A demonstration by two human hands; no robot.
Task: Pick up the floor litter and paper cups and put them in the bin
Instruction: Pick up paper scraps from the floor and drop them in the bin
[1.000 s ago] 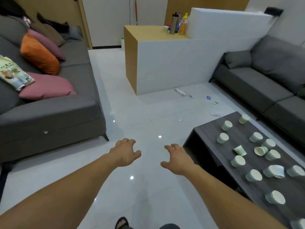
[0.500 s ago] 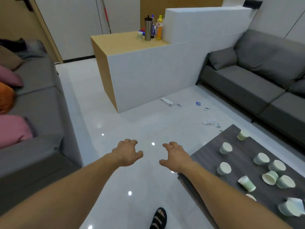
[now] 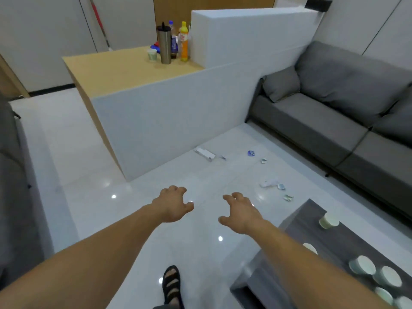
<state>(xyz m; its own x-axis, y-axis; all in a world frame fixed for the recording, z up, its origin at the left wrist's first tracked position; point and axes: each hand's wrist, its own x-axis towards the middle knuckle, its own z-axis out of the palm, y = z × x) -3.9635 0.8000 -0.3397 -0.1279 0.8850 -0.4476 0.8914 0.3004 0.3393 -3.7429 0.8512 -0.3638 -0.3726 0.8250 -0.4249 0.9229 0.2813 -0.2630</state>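
Litter lies scattered on the white tiled floor ahead: a white wrapper (image 3: pixel 205 153) by the partition, a blue scrap (image 3: pixel 251 153), a crumpled white paper (image 3: pixel 268 183) and small greenish bits (image 3: pixel 288 197). Several paper cups, such as one (image 3: pixel 328 220) near the far corner, stand on the dark coffee table (image 3: pixel 347 244) at lower right. My left hand (image 3: pixel 172 204) and my right hand (image 3: pixel 242 212) reach forward above the floor, both empty with fingers spread. No bin is in sight.
A white partition with a wooden counter (image 3: pixel 124 70) holds bottles, a steel tumbler (image 3: pixel 165 45) and a paper cup (image 3: pixel 152 55). A grey sofa (image 3: pixel 334 121) lines the right; another sofa edge (image 3: pixel 11 175) is at left. My sandalled foot (image 3: pixel 171 284) is below.
I have walked forward and turned right: the left sofa with cushions slid out of view, and the partition and floor litter came closer. Both hands stayed outstretched and empty.
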